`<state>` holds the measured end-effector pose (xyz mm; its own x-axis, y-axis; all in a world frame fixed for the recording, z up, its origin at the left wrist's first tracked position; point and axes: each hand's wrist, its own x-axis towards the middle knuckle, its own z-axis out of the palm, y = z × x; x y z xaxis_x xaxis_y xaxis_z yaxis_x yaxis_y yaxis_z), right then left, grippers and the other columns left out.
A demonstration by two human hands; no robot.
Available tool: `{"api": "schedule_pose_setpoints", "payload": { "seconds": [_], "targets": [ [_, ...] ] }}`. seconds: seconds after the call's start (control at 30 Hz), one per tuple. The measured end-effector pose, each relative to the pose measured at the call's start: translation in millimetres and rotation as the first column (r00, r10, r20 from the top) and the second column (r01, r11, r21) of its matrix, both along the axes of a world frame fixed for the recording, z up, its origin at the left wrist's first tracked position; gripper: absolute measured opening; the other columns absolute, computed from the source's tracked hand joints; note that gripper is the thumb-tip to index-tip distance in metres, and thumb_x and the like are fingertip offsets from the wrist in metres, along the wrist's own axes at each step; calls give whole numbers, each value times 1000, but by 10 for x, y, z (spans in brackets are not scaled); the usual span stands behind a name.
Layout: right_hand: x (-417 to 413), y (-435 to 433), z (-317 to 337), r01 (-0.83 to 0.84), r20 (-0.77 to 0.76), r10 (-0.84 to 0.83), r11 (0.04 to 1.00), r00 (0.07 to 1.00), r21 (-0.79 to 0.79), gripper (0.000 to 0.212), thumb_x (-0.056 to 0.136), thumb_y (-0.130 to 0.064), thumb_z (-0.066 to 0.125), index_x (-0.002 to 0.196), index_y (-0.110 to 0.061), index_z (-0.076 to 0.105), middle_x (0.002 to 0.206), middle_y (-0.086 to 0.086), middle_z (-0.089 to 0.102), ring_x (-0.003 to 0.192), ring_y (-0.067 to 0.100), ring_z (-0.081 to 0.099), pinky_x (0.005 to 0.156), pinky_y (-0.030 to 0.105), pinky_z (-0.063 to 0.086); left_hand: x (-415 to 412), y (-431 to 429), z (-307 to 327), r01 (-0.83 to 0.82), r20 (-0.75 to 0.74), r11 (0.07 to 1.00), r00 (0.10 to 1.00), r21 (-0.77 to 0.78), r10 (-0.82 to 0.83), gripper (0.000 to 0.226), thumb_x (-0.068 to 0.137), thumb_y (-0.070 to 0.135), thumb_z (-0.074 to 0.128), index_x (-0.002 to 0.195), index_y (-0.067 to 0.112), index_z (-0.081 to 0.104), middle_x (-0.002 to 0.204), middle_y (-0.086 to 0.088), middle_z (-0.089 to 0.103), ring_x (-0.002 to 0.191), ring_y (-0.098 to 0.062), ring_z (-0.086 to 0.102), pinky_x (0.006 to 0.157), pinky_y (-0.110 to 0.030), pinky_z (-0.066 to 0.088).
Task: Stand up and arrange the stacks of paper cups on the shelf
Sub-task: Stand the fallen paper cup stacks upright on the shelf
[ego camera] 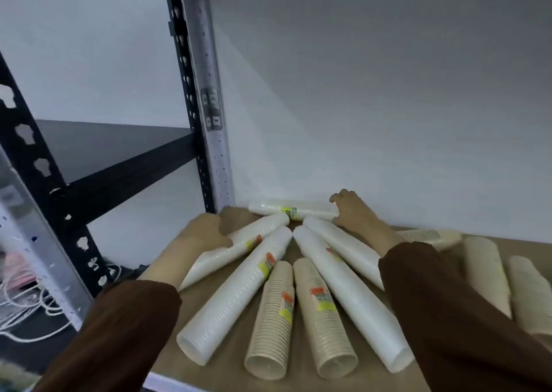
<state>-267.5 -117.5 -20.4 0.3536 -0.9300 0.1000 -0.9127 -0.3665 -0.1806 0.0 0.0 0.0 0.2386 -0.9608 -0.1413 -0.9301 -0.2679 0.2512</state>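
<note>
Now the cup stacks all lie flat on the shelf, fanned from its front edge toward its back edge, with open room above them. Our right grip curls round the rear white stack along the back edge. Our left grip clasps the left white stack near the left-rear corner.

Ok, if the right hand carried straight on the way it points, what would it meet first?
The right hand grips the end of the white cup stack lying along the back. Straight on, it would probably meet the white back wall almost at once, though depth is hard to judge.
</note>
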Motion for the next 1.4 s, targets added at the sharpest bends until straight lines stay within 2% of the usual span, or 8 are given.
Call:
{"api": "schedule_pose_setpoints", "payload": {
  "seconds": [0.17,0.43,0.63,0.77,0.9,1.03,1.17,1.4],
  "targets": [
    [67,-294,-56,-18,-202,31,998,979,64,49,86,-11,52,132,-3,39,133,17,41,122,29,40,100,35,39,230,-130,-196,28,79,966,996,258,-50,67,70,44,73,120,5,49,108,-6,52,96,-17,49,79,-26,42],
    [123,-422,-213,-37,-309,19,998,951,-52,40,89,-8,46,129,-2,42,135,17,40,122,28,41,100,34,39,256,-170,-273,58,139,977,986,204,-87,66,65,44,76,115,9,51,101,-1,44,90,-16,45,74,-26,40],
    [42,-316,-225,28,-131,-36,998,991,-58,38,87,-16,53,122,-2,47,125,15,50,116,28,45,93,35,42,329,-95,-212,31,100,999,994,42,-35,62,64,37,76,116,9,57,107,-5,58,96,-20,55,77,-28,45],
    [-130,-209,-191,86,127,-81,996,989,-33,51,76,-27,68,118,-2,52,119,17,56,109,31,52,89,38,45,294,-64,-87,-8,0,987,1000,-157,8,64,64,39,76,118,12,58,115,-7,63,99,-20,55,77,-25,41],
    [-235,-85,-91,226,437,-184,973,880,-47,60,73,-23,74,122,2,50,123,20,56,112,33,54,91,37,43,140,-73,-12,-120,-222,901,975,-417,27,61,56,46,74,101,6,64,90,-8,65,82,-21,57,52,-21,37],
    [-229,-58,-59,365,669,-270,931,692,-2,63,71,-21,77,119,5,48,121,23,57,111,35,55,90,42,45,52,-142,-104,-328,-496,752,869,-571,3,45,71,25,77,106,2,61,104,-15,67,94,-28,62,72,-32,50],
    [-215,-53,-132,432,721,-353,898,597,82,64,67,-20,79,115,7,47,118,24,56,111,36,54,91,47,47,23,-164,-263,-438,-596,682,803,-585,5,49,74,19,75,114,-2,57,117,-20,62,103,-30,59,78,-30,43],
    [-147,-29,-273,437,677,-396,891,620,121,64,68,-18,79,115,8,45,121,25,53,113,37,52,93,46,44,59,-161,-481,-444,-578,690,815,-571,47,59,73,16,75,123,-2,49,125,-23,52,110,-35,54,93,-44,47]
  ]
}}
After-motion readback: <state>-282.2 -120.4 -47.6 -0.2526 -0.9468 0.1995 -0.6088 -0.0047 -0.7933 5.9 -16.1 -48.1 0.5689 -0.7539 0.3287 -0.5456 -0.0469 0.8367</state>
